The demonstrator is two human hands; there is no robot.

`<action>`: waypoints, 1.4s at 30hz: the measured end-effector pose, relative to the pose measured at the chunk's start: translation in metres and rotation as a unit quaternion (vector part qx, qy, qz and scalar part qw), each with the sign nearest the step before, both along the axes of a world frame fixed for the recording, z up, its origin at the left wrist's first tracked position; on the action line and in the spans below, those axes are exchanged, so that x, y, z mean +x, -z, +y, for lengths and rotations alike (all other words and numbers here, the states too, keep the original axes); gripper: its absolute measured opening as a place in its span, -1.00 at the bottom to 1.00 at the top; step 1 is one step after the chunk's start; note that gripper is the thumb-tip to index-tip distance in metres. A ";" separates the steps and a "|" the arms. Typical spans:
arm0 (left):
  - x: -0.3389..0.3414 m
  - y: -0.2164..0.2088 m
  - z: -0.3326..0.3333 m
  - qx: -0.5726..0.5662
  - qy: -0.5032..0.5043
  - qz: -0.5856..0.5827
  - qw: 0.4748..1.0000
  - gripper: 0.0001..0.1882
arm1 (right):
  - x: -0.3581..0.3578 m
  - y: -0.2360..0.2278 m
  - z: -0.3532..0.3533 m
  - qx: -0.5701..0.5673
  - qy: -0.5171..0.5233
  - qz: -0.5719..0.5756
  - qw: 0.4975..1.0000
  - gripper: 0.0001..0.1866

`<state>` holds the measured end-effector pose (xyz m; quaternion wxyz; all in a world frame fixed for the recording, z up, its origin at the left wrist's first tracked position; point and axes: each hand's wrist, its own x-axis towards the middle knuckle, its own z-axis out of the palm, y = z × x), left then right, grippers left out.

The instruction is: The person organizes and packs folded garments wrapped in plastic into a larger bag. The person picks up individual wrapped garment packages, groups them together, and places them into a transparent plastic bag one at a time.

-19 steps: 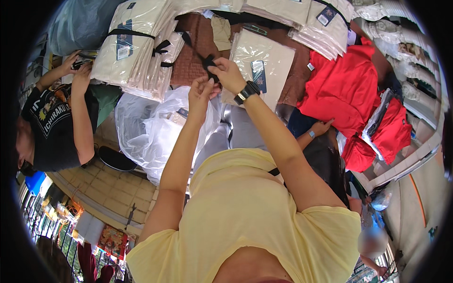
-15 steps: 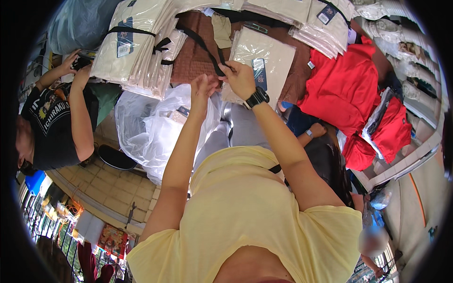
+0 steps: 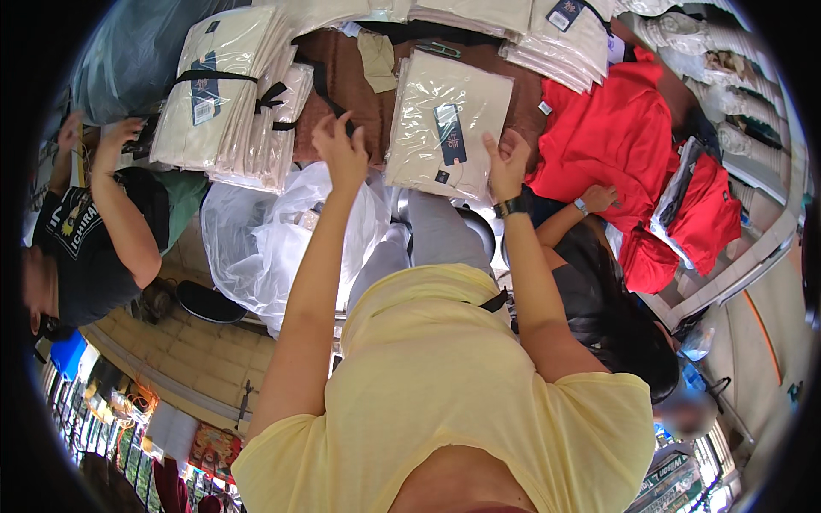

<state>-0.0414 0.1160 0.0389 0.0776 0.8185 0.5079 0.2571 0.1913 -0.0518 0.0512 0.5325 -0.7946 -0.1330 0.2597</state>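
Observation:
Clear-wrapped cream garments (image 3: 416, 94), with a dark blue tag, lie on the brown cloth in front of me. At their right edge is my right hand (image 3: 507, 168), thumb and fingers apart, the thumb close to or touching the wrapping. My left hand (image 3: 342, 156) hovers left of the packs, fingers spread and nothing visibly gripped. Just behind its fingers hangs the loose end of a black strap (image 3: 320, 81). Farther left stands a stack of similar wrapped garments (image 3: 224, 51), bound with a black strap tied in a knot.
A translucent plastic bag (image 3: 256, 231) bulges below the left stack. More tied packs (image 3: 560, 43) sit at the back right, beside red garments (image 3: 599, 145). Another person's hand (image 3: 600, 198) rests on the red cloth. A person in black (image 3: 107, 222) works at the left.
Both hands have let go of the black strap. My right hand moved right to the packs' edge; my left moved slightly left. The co-worker's watch hand reached up onto the red cloth.

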 end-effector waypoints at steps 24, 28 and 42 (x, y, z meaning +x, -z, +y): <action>0.049 -0.040 0.013 -0.657 0.042 -0.315 0.684 -0.25 | 0.005 0.031 0.009 0.069 -0.075 0.534 0.839 -0.41; -0.005 -0.079 0.067 -0.669 0.061 -0.227 0.705 -0.24 | -0.057 -0.014 0.048 0.178 -0.110 0.547 0.811 -0.36; -0.085 -0.007 0.080 -0.627 -0.012 -0.236 0.743 -0.22 | -0.105 0.133 0.088 0.072 -0.397 0.065 0.913 -0.63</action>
